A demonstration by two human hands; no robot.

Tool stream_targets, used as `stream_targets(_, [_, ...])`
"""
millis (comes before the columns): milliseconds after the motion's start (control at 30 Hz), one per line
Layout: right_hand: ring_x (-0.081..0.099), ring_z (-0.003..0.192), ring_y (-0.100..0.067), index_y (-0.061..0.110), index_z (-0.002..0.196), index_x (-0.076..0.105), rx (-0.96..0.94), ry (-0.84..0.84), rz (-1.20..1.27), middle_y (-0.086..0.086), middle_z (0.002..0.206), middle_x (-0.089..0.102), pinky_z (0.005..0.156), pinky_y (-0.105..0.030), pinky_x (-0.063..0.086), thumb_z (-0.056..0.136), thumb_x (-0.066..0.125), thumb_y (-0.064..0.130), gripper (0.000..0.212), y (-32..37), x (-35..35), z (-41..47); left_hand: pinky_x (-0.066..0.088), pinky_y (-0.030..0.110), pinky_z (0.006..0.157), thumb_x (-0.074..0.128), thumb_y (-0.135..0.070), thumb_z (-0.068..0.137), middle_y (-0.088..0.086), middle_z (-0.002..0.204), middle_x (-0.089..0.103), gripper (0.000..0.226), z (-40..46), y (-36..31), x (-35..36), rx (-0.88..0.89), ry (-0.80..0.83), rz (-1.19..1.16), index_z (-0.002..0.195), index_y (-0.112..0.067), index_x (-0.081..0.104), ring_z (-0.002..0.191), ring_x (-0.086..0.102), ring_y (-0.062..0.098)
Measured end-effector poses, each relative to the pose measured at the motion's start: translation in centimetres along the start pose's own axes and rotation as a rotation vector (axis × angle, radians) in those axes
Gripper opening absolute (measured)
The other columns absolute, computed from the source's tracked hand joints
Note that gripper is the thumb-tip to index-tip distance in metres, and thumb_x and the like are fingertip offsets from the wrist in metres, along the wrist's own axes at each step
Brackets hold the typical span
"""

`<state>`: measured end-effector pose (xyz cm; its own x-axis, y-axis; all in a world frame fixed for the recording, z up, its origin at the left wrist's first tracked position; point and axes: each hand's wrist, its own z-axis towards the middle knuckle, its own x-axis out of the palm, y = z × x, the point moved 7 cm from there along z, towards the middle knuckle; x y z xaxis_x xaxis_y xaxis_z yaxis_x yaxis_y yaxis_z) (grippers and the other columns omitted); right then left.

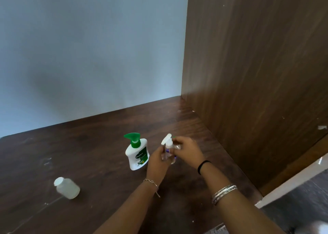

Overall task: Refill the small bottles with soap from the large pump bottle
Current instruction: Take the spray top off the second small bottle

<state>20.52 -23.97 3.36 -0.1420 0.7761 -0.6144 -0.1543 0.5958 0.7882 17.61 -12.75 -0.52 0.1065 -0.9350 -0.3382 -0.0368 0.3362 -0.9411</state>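
Note:
A large white pump bottle (137, 154) with a green pump head stands upright on the dark wooden table (99, 145). Just to its right, my left hand (157, 160) grips the body of a small clear bottle (168, 151) that carries a white pump top. My right hand (188, 149) holds the neck of that small bottle just below the white top. Another small white bottle (67, 187) with a white cap stands alone at the left front of the table.
A pale blue wall (88, 56) backs the table. A tall brown wooden panel (257, 74) closes off its right side. Beyond the table's right front corner lies a white ledge (292, 182) and dark floor.

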Motion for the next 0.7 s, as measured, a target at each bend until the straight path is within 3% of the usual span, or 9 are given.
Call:
stream_targets(67, [0.061,0.088,-0.009,0.006,0.105,0.069,-0.018,-0.062,0.121,-0.001,0.094,0.069,0.073,-0.007,0.042,0.075,0.076,0.012,0.031,2.4,-1.7,0.6,0.045,0.015,0.066,0.071,-0.007,0.075,-0.010,0.077,0.062,0.026,0.7,-2.0,-1.2,0.045,-0.042,-0.029,0.089,-0.024,0.058,0.071,0.058,0.000])
stream_targets(133, [0.058,0.077,-0.003,0.008,0.098,0.070,-0.040,-0.102,0.224,0.005,0.083,0.064,0.066,-0.002,0.043,0.074,0.078,0.012,0.026,5.1,-2.8,1.1,0.049,0.017,0.068,0.072,-0.010,0.075,-0.003,0.082,0.066,0.021,1.0,-4.0,-2.5,0.081,-0.055,-0.074,0.093,-0.013,0.061,0.075,0.062,0.006])
stream_targets(233, [0.055,0.074,-0.002,0.007,0.097,0.068,-0.094,-0.104,0.277,0.008,0.078,0.060,0.068,-0.010,0.047,0.073,0.079,0.016,0.028,8.8,-3.0,1.6,0.050,0.014,0.069,0.068,-0.012,0.079,0.004,0.085,0.067,0.018,0.5,-6.3,-4.9,0.151,-0.054,-0.132,0.093,-0.005,0.060,0.079,0.063,0.011])
stream_targets(300, [0.056,0.075,-0.006,0.005,0.099,0.068,-0.089,-0.082,0.324,0.007,0.077,0.060,0.067,-0.018,0.050,0.073,0.080,0.019,0.032,10.6,-2.1,1.7,0.053,0.025,0.073,0.070,-0.021,0.078,0.006,0.086,0.068,0.021,-0.2,-7.0,-6.8,0.176,-0.040,-0.173,0.091,-0.008,0.060,0.081,0.064,0.018])
stream_targets(400, [0.055,0.070,-0.007,0.009,0.092,0.068,-0.105,-0.048,0.347,0.007,0.071,0.059,0.061,-0.017,0.046,0.072,0.080,0.023,0.026,12.7,0.0,1.4,0.052,0.040,0.079,0.068,-0.023,0.078,0.009,0.088,0.068,0.014,-1.4,-6.5,-9.3,0.140,0.004,-0.222,0.087,-0.015,0.061,0.085,0.063,0.023])
stream_targets(533, [0.050,0.058,0.000,0.012,0.078,0.069,-0.168,-0.026,0.281,0.007,0.063,0.058,0.056,-0.013,0.042,0.074,0.079,0.022,0.015,15.1,3.0,0.3,0.054,0.034,0.080,0.068,-0.020,0.074,0.009,0.091,0.068,0.021,-3.4,-5.2,-12.4,0.084,0.023,-0.288,0.091,-0.010,0.062,0.088,0.065,0.022])
stream_targets(633, [0.054,0.060,-0.001,0.008,0.086,0.073,-0.196,0.034,0.299,0.002,0.070,0.064,0.055,-0.009,0.043,0.076,0.076,0.022,0.018,16.3,4.9,-0.4,0.051,0.021,0.072,0.065,-0.008,0.081,0.009,0.092,0.068,0.018,-4.9,-4.4,-14.3,0.049,0.041,-0.295,0.098,-0.003,0.061,0.082,0.066,0.012])
stream_targets(700, [0.057,0.062,-0.002,0.009,0.087,0.073,-0.196,0.133,0.350,-0.001,0.074,0.066,0.060,-0.011,0.045,0.079,0.073,0.020,0.013,16.8,6.0,-0.7,0.052,0.020,0.072,0.062,-0.005,0.083,0.008,0.093,0.067,0.021,-5.7,-4.3,-15.2,0.036,0.076,-0.309,0.103,0.002,0.060,0.082,0.065,0.010])
